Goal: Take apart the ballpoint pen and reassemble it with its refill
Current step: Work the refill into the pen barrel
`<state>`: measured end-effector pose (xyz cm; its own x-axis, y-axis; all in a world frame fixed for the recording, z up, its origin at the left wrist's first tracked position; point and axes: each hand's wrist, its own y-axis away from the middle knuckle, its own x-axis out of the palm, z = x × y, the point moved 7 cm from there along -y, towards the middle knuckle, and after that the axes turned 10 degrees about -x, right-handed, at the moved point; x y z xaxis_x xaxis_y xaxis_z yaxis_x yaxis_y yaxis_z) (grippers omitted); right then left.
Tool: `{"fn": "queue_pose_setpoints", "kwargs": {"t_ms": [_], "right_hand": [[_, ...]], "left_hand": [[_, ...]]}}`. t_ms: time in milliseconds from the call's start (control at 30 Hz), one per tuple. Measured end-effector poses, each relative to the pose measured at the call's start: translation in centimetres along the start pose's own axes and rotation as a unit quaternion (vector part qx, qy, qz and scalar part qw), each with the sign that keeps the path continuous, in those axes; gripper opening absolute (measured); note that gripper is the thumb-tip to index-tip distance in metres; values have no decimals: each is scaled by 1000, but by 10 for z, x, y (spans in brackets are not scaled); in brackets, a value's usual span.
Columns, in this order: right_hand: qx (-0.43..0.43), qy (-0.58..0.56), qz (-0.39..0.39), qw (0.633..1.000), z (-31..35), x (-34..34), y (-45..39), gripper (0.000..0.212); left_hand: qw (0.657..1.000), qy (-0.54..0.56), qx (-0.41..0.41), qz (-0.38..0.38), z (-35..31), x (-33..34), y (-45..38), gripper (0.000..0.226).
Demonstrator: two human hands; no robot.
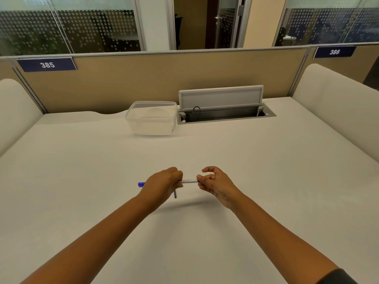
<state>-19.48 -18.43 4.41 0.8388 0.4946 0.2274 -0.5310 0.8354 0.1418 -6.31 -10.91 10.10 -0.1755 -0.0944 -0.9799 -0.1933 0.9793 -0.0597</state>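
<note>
A white ballpoint pen barrel [189, 181] is held level a little above the white desk [266, 181], between both hands. My left hand [164, 184] grips its left part. My right hand [215, 184] pinches its right end, where a bit of blue shows. A blue piece [141, 184] sticks out to the left of my left hand. A thin dark-blue stick [175, 194], perhaps the refill, pokes down below my left hand; whether that hand holds it I cannot tell.
A clear plastic container [151, 119] with a lid stands at the back centre. To its right is an open cable hatch [223, 111] with a raised flap. A tan partition [143, 78] closes the far edge, with padded side dividers [336, 107] left and right.
</note>
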Motion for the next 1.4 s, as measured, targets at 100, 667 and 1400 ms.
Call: {"fn": "queue_pose_setpoints", "kwargs": {"t_ms": [100,667,1400], "right_hand": [[2,-8,-5,1000,-4,-2,1,25],[-18,-10,14,1000,0,-11,1,27],[87,16,66,994,-24,-21,16,30]], "left_hand": [[1000,2,-20,17,6,4,-5,23],[995,52,-64,49,17,14,-2,26],[963,124,-89,222,6,44,-5,27]]}}
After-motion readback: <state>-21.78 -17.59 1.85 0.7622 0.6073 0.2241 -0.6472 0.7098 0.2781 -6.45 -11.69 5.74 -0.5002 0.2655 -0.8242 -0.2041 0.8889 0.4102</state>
